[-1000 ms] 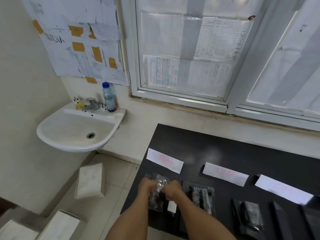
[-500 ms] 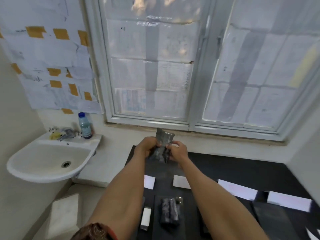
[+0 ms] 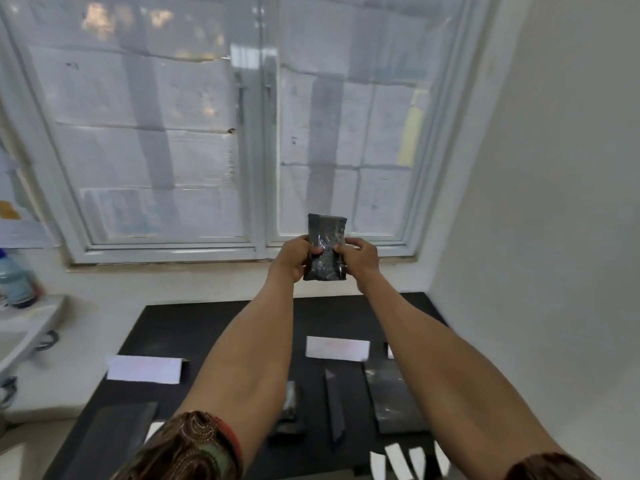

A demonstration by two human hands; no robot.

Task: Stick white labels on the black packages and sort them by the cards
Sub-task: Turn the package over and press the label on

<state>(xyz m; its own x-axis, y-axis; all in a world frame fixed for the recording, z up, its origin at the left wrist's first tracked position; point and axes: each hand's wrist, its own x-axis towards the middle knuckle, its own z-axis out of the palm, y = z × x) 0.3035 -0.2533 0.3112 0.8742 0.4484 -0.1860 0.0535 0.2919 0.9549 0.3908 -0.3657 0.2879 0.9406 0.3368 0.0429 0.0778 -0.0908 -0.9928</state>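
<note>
I hold one black package (image 3: 326, 247) upright at arm's length in front of the window, high above the table. My left hand (image 3: 294, 259) grips its left edge and my right hand (image 3: 358, 256) grips its right edge. On the black table (image 3: 214, 323) below lie two white cards, the left card (image 3: 143, 368) and the middle card (image 3: 337, 348), and a third card's corner (image 3: 390, 351) shows past my right arm. Other black packages (image 3: 394, 396) lie near the cards. Several white labels (image 3: 398, 462) lie at the table's front edge.
A closed window (image 3: 263, 133) covered with paper fills the wall ahead. A white wall (image 3: 554, 202) stands close on the right. At the left edge are a sink rim (image 3: 27, 327) and a plastic bottle (image 3: 15, 278).
Both hands lifted the black package from the table up to arm's length before the window. The view swung right, so the sink slid to the left edge.
</note>
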